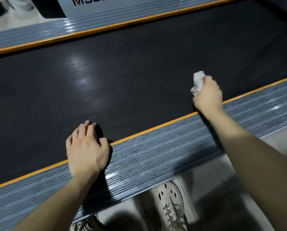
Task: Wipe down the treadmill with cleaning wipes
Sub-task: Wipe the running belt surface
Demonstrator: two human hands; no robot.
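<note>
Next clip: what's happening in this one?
A person stands beside a treadmill, reaching over it. The right hand grips a crumpled white wipe over the near edge of the black belt, just past the orange strip. The left hand rests at the belt's edge beside the ribbed grey side rail, holding nothing. Whether the wipe touches the belt is unclear.
</note>
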